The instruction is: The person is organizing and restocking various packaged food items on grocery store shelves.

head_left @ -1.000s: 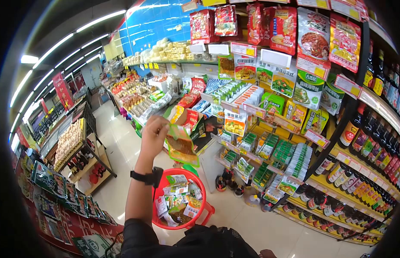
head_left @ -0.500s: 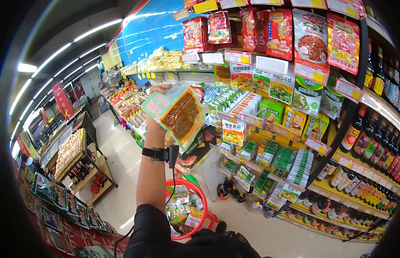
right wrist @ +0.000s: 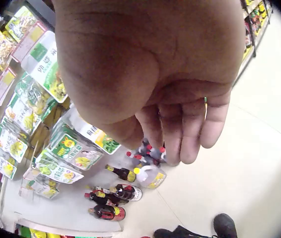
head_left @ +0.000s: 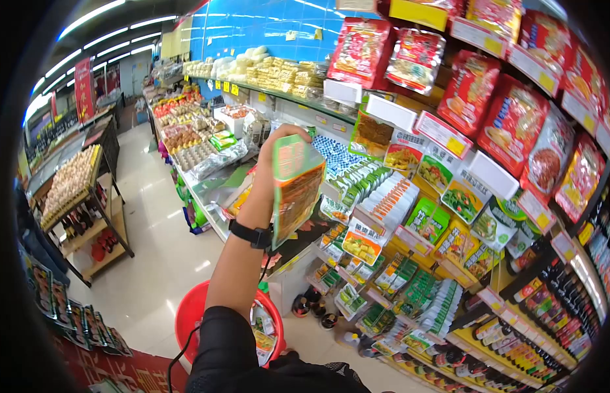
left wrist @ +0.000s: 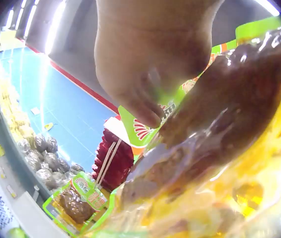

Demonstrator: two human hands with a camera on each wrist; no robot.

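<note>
My left hand [head_left: 277, 147] is raised in front of the shelves and pinches a clear food packet [head_left: 295, 196] with a green header and brown contents. In the left wrist view the packet's brown and yellow side fills the right, with the fingers at its green header. A similar green-edged packet [head_left: 372, 134] hangs on the rack just beyond, to the right of the hand. My right hand [right wrist: 155, 74] appears only in the right wrist view, hanging with relaxed fingers and holding nothing. Below the left arm stands a red basket [head_left: 190, 314] with several packets inside, partly hidden by the sleeve.
Red pouches [head_left: 361, 52] hang along the upper right. White and green packets [head_left: 390, 203] fill the middle racks. Bottles [right wrist: 108, 213] stand on the floor by the shelf. An egg stand [head_left: 72, 180] is at the left, beside the tiled aisle [head_left: 148, 216].
The left hand has lifted the packet from above the basket up towards the hanging packets. The packet has turned more edge-on. The head view has shifted closer to the racks.
</note>
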